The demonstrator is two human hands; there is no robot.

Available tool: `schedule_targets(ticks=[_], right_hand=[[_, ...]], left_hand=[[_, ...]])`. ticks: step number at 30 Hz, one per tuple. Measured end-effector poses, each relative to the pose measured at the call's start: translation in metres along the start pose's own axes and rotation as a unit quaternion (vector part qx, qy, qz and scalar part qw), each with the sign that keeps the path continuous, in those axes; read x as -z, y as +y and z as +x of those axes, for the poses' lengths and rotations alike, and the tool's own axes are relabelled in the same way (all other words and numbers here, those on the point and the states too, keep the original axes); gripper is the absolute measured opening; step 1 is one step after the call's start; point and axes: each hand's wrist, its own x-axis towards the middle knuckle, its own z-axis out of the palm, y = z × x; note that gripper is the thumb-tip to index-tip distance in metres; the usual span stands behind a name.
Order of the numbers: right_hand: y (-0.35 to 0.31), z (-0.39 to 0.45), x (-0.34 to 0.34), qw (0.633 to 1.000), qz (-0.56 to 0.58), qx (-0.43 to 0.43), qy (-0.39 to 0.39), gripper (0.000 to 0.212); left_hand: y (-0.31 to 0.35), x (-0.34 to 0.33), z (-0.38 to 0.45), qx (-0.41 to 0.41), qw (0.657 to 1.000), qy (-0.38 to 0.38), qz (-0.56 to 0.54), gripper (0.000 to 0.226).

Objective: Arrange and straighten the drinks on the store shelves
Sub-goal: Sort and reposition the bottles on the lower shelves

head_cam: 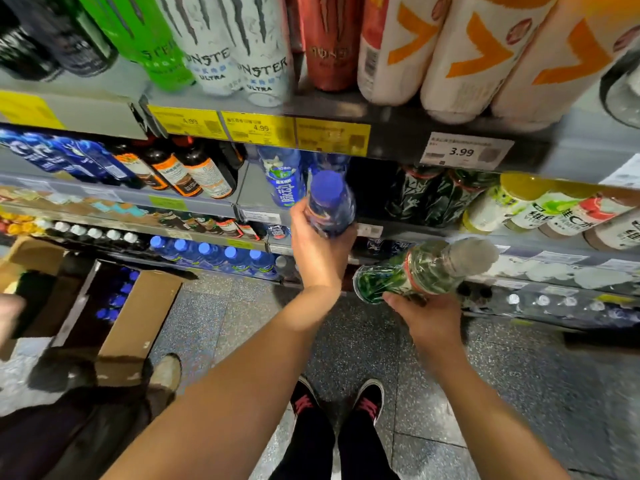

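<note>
Mid-task: left hand (317, 247) held blue bottle (330, 206) at its shelf slot, right hand (427, 318) held green bottle (422, 268), neither shelved yet; other rows looked straight.

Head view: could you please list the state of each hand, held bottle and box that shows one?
left hand: grips the blue-capped bottle
blue-capped bottle: capped, upright, held at the shelf edge
right hand: holds the green bottle from below
green bottle: capped, tipped on its side, off the shelf
cardboard box: flaps open, on the floor, blue-capped bottles inside
</note>
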Motion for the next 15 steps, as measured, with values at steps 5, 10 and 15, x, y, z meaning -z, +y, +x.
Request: schedule_targets(ticks=[5, 10, 15], right_hand=[[-0.014, -0.002, -0.034, 0.999, -0.024, 0.016, -0.018, 0.034], [-0.021, -0.009, -0.067, 0.998, -0.03, 0.015, -0.046, 0.041], [-0.022, -0.014, -0.088, 0.998, -0.038, 0.026, -0.052, 0.054]], left_hand=[[-0.018, 0.066, 0.021, 0.018, 0.996, 0.087, -0.026, 0.072], [-0.034, 0.109, 0.079, 0.03, 0.986, 0.16, -0.047, 0.085], [-0.034, 0.112, 0.118, 0.037, 0.987, 0.155, -0.038, 0.081]])
